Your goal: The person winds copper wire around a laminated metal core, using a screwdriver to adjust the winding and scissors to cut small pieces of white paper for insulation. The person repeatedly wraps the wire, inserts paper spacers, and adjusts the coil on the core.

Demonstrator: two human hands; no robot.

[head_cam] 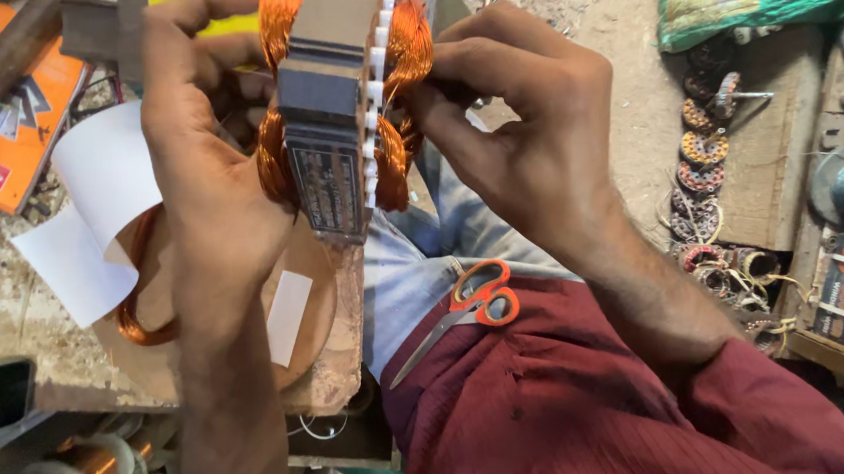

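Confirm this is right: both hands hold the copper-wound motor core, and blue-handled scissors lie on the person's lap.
Not quite. In the head view the scissors have orange handles, not blue. The rest stands: the left hand and right hand both hold the copper-wound motor core.

One wound stator [338,123], one scissors [468,309], two hands [201,174].

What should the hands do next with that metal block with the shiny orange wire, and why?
Probably the right hand should press the copper wire flatter against the metal block, because that wire bulges out past the white strips while the left hand holds the block steady.
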